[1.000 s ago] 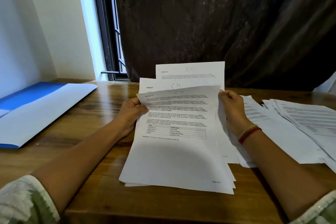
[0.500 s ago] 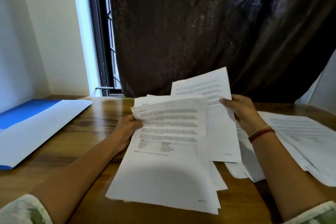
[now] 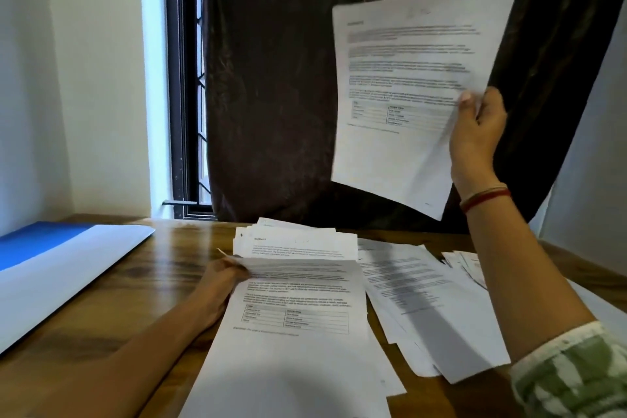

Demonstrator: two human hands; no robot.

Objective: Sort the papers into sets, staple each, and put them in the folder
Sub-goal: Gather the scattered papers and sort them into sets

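One printed sheet (image 3: 400,85), text and a small table on its face, is held upright in the air at 1 o'clock; my right hand (image 3: 475,136) pinches its right edge, thumb on the front and fingers behind. One stack of papers (image 3: 298,333) lies at 6 o'clock on the wooden table (image 3: 163,282), top pages fanned; my left hand (image 3: 220,282) grips its lifted upper-left edge, fingertips hidden under the pages. Several loose papers (image 3: 424,309) are spread flat at 4 o'clock, touching the stack's right side and overlapping one another. One folder (image 3: 68,268), blue and white, lies open at 9 o'clock, well apart from the stack. Two thin bands (image 3: 485,195), one red, circle my right wrist. One green-and-white patterned sleeve (image 3: 570,373) shows at 5 o'clock. One dark curtain (image 3: 271,78) hangs at 12 o'clock, with a barred window (image 3: 186,78) at 11 o'clock.
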